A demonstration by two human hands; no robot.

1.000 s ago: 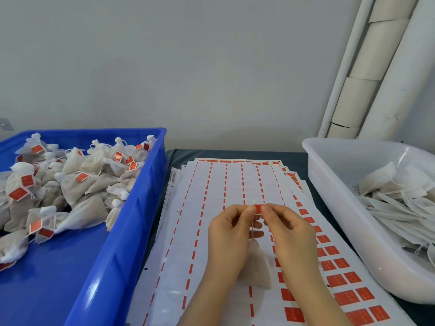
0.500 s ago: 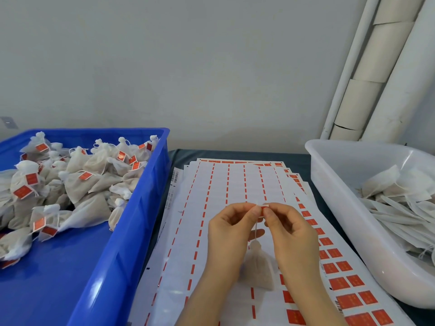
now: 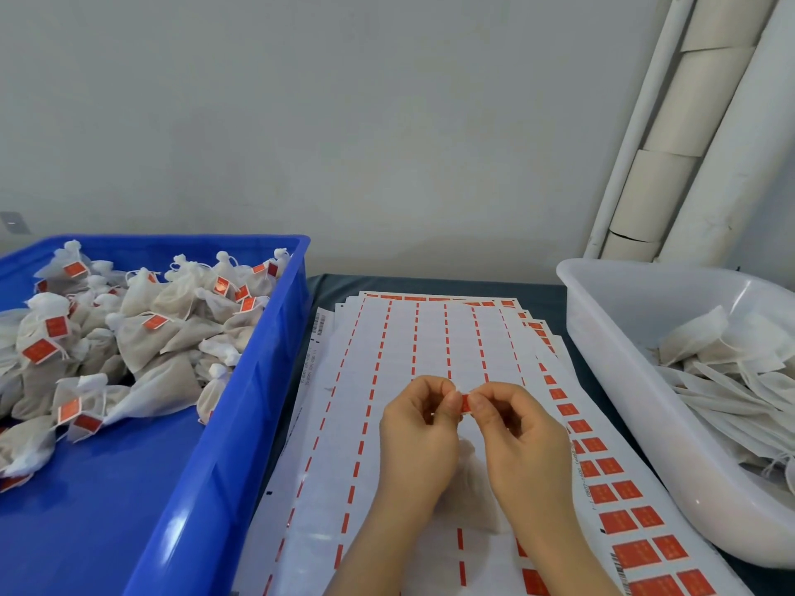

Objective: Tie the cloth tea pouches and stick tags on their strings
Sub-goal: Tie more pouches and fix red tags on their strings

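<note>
Together, left hand point(image 3: 419, 440) and right hand point(image 3: 525, 440) pinch one red tag point(image 3: 465, 402); its print is unreadable.

L hand point(image 3: 419, 440) & R hand point(image 3: 522, 445) meet at ctr above the sticker sheets point(image 3: 387, 372), both pinching a small red tag point(image 3: 465, 402) w/ thumb & fingertips. A cloth pouch point(image 3: 471, 505) shows just below, btwn the wrists. Left side: blue bin point(image 3: 241, 423) w/ a heap of tied, tagged pouches point(image 3: 142, 337). Right side: white tub point(image 3: 611, 380) w/ flat untied pouches point(image 3: 731, 380). Sheets lie fanned on a dark table point(image 3: 430, 283); red stickers mostly along their right edge. White pipes point(image 3: 710, 122) behind the tub.
</note>
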